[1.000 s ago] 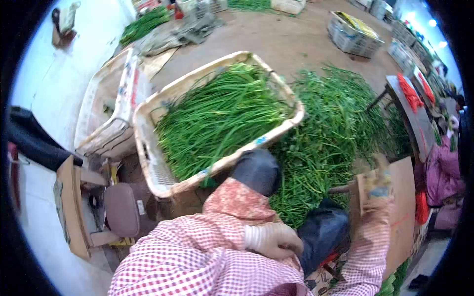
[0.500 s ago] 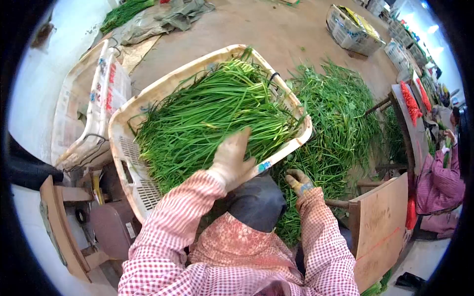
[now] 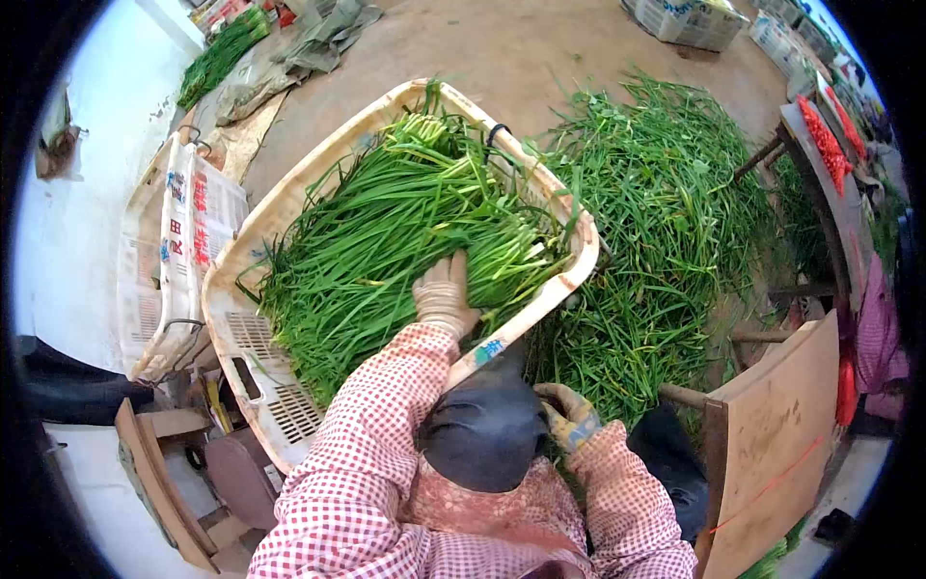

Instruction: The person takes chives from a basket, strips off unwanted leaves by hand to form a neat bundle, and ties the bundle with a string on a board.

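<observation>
A large off-white plastic basket (image 3: pixel 569 282) stands tilted in front of me, filled with long garlic chives (image 3: pixel 357 241), their pale cut ends mostly to the right. My left hand (image 3: pixel 444 297), in a soiled cream glove, presses into the chives near the basket's front rim. Its fingers are stretched forward and the thumb lies apart; the fingertips are buried in the leaves. Beside my dark-covered knee (image 3: pixel 487 415), my right hand (image 3: pixel 569 417) is gloved too and curled closed. Whatever it may hold is hidden. A loose heap of chives (image 3: pixel 656 222) lies right of the basket.
Stacked white baskets (image 3: pixel 183 241) stand to the left by the wall. A wooden board (image 3: pixel 772 444) stands at right, close to my right arm. Another filled basket (image 3: pixel 685 24) is at the back. At the right edge, a person's checked sleeve (image 3: pixel 873 328) shows.
My left hand has gone from sweeping over the chives to pressing into them. My right hand has drawn back from the heap toward my knee. The camera view has shifted slightly.
</observation>
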Demonstrator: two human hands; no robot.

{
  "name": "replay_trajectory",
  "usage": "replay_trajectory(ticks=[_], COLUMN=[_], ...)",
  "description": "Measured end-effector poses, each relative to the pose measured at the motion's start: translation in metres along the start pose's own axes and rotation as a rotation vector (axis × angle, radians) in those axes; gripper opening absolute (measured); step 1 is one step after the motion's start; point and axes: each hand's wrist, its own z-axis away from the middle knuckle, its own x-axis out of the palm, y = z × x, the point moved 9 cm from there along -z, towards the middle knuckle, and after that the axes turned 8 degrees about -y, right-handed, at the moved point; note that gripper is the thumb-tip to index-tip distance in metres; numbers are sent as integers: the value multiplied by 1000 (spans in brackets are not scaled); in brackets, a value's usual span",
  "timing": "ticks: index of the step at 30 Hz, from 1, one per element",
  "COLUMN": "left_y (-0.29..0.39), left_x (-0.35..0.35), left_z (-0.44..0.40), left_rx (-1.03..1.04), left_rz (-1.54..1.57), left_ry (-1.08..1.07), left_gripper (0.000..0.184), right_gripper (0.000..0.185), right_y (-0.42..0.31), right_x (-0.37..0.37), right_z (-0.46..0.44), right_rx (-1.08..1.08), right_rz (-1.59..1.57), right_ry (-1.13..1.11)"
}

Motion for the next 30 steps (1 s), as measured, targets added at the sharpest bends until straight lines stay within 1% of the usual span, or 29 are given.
replay_trajectory(ticks=[3,4,6,7,9,11,13,14,15,17,19,22,23,25,26,28,29,30], left_y=[-2,3,12,16,11,8,6,4,-1,-11,-18,-31,-38,-48,-59,-61,-65,-75], left_x=[0,1,3,5,12,12,9,4,2,-4,-12,-11,-13,-2,1,-4,-5,5], left_z=[5,7,10,10,6,-1,-4,-6,-8,-9,-16,-33,-37,-57,-61,-64,-65,-74], left_rx=[63,72,28,36,-29,-39,-41,-46,-37,43,51,118,99,123,89,88,89,126], left_rz=[27,14,-158,-173,-211,-234,-134,-120,-125,12,53,323,400,529,453,468,476,517], left_ry=[85,84,111,108,69,61,-56,-107,-107,-66,-78,-149,-147,-246,-251,-264,-275,-258], left_gripper=[108,108,114,114,119,121,118,113,113,106,104,103,109,112,116,119,121,124], right_gripper=[35,34,34,34,34,33,33,32,32,32,31,31,30,29,28,26,26,26], right_y=[-22,-32,-43,-44,-43,-51,-61,-63,-65,-66,-60,-46,-45,-40,-37,-47,-56,-70], right_x=[0,0,1,1,6,7,11,9,6,0,-7,-17,-22,-27,-31,-35,-32,-30], right_z=[9,12,16,15,9,4,-1,-5,-6,-8,-7,-11,-10,-11,-9,-5,-6,-7], right_rx=[-45,-82,-115,-118,-53,-89,-62,-190,-193,-141,-97,-83,-52,-13,-27,-101,-98,-174], right_rz=[-16,-13,-33,-48,-1,25,79,98,94,67,62,57,104,159,39,-146,-141,-237], right_ry=[15,33,28,34,27,39,24,54,62,81,122,151,162,168,210,308,309,298])
